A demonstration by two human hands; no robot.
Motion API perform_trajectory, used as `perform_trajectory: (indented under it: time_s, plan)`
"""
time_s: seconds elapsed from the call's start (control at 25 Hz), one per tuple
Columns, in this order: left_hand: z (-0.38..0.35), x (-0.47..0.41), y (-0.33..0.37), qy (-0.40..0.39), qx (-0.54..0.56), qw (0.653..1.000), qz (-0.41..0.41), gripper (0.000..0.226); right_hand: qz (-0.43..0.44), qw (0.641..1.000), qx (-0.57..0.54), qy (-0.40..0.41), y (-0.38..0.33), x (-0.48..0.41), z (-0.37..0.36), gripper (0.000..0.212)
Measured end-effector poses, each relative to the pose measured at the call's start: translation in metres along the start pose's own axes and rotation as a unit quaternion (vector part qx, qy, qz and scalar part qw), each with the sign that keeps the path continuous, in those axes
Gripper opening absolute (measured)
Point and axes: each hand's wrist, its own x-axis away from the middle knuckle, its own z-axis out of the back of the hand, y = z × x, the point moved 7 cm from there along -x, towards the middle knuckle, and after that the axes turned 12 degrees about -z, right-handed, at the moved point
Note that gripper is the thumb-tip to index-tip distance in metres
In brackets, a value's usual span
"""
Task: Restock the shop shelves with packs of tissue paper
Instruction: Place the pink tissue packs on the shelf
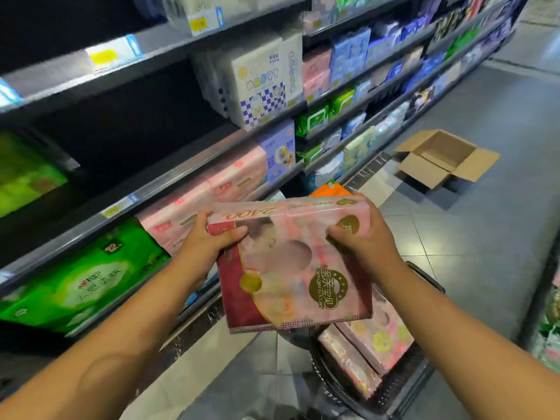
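Observation:
I hold a pink and red tissue pack [298, 268] with gold seals in front of me, above a black basket [403, 386]. My left hand [209, 237] grips its upper left corner and my right hand [360, 237] grips its upper right corner. More pink tissue packs [372, 344] lie in the basket below. To the left runs the shop shelf [169, 183], where similar pink packs [212, 189] stand in a row beside green packs [81, 280]. The shelf level above them is dark and mostly bare on the left.
An open, empty cardboard box [445, 159] sits on the tiled floor farther down the aisle. An orange pack [330, 189] peeks out behind the held pack. Shelves with blue, white and green packs [348, 56] run along the aisle. Another rack edges in at right.

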Motion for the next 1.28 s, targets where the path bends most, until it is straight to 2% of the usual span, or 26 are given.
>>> perform_trajectory:
  time_s: [0.2,0.36,0.52,0.68,0.8,1.0,1.12,1.28]
  plan:
    - [0.075,-0.002,0.054,0.029,-0.049,0.997,-0.051,0.069,0.027,0.998,-0.049,-0.042,-0.048,0.001,-0.076,0.069]
    - [0.128,0.000,0.099,0.027,-0.092,0.989,-0.117,0.065,0.056,0.994,-0.074,-0.053,-0.088,-0.003,-0.127,0.055]
    - [0.173,0.007,0.151,0.029,-0.191,0.961,-0.200,0.066,0.097,0.989,-0.085,-0.077,-0.142,-0.006,-0.175,0.065]
    - [0.206,0.011,0.196,0.084,-0.225,0.942,-0.233,0.069,0.140,0.984,-0.051,-0.094,-0.188,-0.015,-0.210,0.069]
    - [0.228,0.015,0.234,0.133,-0.220,0.926,-0.276,0.057,0.178,0.977,-0.028,-0.110,-0.230,-0.016,-0.234,0.074]
    - [0.254,0.006,0.275,0.166,-0.217,0.912,-0.307,0.074,0.252,0.953,0.072,-0.152,-0.303,-0.022,-0.259,0.073]
    - [0.259,-0.001,0.297,0.180,-0.239,0.899,-0.321,0.072,0.299,0.939,0.056,-0.162,-0.343,-0.030,-0.266,0.063]
    - [0.261,-0.018,0.329,0.215,-0.263,0.872,-0.354,0.062,0.342,0.920,0.035,-0.190,-0.378,-0.052,-0.282,0.066]
